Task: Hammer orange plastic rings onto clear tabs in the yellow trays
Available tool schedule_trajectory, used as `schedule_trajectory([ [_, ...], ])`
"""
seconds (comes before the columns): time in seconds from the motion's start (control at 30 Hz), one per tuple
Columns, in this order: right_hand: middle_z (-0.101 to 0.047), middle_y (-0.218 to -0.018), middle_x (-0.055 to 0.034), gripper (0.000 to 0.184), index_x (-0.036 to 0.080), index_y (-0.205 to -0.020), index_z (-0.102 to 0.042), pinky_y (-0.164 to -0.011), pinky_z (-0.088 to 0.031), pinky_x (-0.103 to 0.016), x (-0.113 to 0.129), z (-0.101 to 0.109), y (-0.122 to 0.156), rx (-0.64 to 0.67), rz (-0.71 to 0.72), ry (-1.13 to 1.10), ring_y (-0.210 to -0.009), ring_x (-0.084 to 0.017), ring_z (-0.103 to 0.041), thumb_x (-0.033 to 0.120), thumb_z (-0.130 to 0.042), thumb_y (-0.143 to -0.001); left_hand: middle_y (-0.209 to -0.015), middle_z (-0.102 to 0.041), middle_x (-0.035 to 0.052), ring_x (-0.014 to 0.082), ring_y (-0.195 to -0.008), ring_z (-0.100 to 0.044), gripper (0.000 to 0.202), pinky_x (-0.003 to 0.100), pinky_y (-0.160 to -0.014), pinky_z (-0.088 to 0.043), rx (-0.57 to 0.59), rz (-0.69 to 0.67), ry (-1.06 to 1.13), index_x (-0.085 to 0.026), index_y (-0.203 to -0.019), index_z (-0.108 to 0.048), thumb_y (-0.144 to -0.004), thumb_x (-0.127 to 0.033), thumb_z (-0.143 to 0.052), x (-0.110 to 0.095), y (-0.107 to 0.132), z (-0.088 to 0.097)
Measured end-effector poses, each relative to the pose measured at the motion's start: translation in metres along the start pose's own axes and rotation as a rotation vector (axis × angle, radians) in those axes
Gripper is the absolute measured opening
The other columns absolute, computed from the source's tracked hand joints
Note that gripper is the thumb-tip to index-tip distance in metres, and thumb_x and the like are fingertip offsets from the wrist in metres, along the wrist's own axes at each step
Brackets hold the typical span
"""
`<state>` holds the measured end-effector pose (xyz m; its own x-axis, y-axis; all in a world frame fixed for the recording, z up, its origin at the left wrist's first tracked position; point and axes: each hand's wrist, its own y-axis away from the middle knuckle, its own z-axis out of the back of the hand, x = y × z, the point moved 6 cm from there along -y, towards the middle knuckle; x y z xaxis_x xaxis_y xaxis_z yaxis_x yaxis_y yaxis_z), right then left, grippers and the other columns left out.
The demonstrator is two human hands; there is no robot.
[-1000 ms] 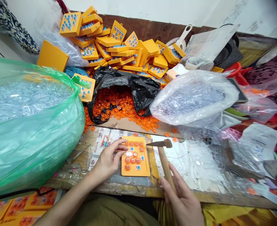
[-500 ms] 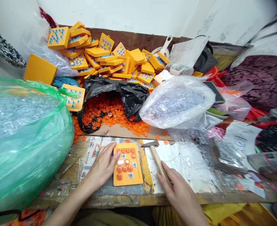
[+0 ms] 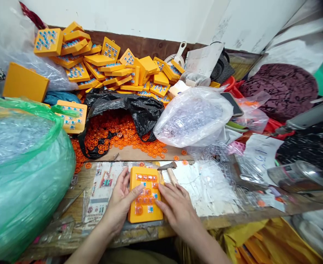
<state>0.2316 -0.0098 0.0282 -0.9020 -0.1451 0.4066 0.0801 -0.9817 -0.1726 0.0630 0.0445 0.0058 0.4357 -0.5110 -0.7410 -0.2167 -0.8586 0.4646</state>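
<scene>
Flat yellow rectangular plastic panel (image 3: 145, 217), between both hands near the front edge of the worn wooden surface (image 3: 84, 179). The left hand (image 3: 120, 200) has its grip closed on the left edge, thumb over the face; the right hand (image 3: 177, 203) touches the right edge, any hold on the wooden-handled hammer (image 3: 172, 176) being hidden. Even, light side pressure should steady it. Glossy, translucent orange caps (image 3: 146, 178) stud its smooth face.

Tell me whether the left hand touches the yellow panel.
Touching. In the head view, the left hand lays its thumb on the face of the yellow panel.
</scene>
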Motion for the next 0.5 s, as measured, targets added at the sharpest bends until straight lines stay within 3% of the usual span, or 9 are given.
schedule_trajectory([
  [0.07, -0.07, -0.118, -0.005, 0.034, 0.024, -0.117, -0.068, -0.094, -0.05, -0.037, -0.031, 0.022, -0.006, -0.109, -0.09, 0.021, -0.107, -0.021, -0.065, 0.039, -0.051, -0.091, -0.133, -0.058, 0.0157, 0.0286, -0.115, -0.06, 0.083, 0.036, -0.092, -0.054, 0.019, 0.075, 0.053, -0.017, -0.134, -0.038, -0.063, -0.018, -0.082, 0.006, 0.002, -0.001],
  [0.17, -0.063, -0.125, -0.021, 0.046, 0.007, -0.122, -0.062, -0.1, -0.04, -0.053, -0.091, 0.059, -0.016, -0.35, -0.332, 0.132, -0.117, -0.033, -0.057, 0.036, -0.045, -0.091, -0.109, -0.071, 0.0148, 0.0277, -0.095, -0.07, 0.069, 0.039, -0.086, -0.057, 0.059, 0.173, 0.102, -0.012, -0.129, -0.046, -0.068, -0.014, -0.078, 0.011, 0.005, 0.0],
  [0.3, -0.067, -0.114, -0.0235, 0.038, 0.007, -0.106, -0.072, -0.093, -0.04, -0.061, -0.145, 0.07, -0.032, -0.364, -0.474, 0.164, -0.108, -0.042, -0.06, 0.027, -0.052, -0.08, -0.098, -0.075, 0.0126, 0.0239, -0.087, -0.072, 0.054, 0.037, -0.085, -0.058, 0.037, 0.238, 0.221, -0.009, -0.127, -0.05, -0.076, -0.005, -0.066, 0.01, 0.012, 0.002],
  [0.4, -0.067, -0.112, -0.024, 0.037, 0.007, -0.101, -0.073, -0.095, -0.04, -0.058, -0.155, 0.071, -0.033, -0.419, -0.521, 0.107, -0.108, -0.041, -0.061, 0.024, -0.048, -0.081, -0.094, -0.075, 0.0132, 0.0244, -0.086, -0.073, 0.045, 0.039, -0.086, -0.057, -0.024, 0.307, 0.312, -0.006, -0.126, -0.051, -0.081, -0.004, -0.059, 0.013, 0.016, 0.004],
  [0.5, -0.061, -0.121, -0.0269, 0.045, 0.002, -0.115, -0.065, -0.102, -0.037, -0.054, -0.137, 0.076, -0.025, -0.544, -0.547, -0.012, -0.118, -0.038, -0.055, 0.029, -0.043, -0.087, -0.094, -0.075, 0.0135, 0.0258, -0.089, -0.072, 0.04, 0.043, -0.089, -0.055, -0.04, 0.397, 0.406, -0.005, -0.126, -0.051, -0.087, -0.008, -0.053, 0.017, 0.019, 0.003],
])
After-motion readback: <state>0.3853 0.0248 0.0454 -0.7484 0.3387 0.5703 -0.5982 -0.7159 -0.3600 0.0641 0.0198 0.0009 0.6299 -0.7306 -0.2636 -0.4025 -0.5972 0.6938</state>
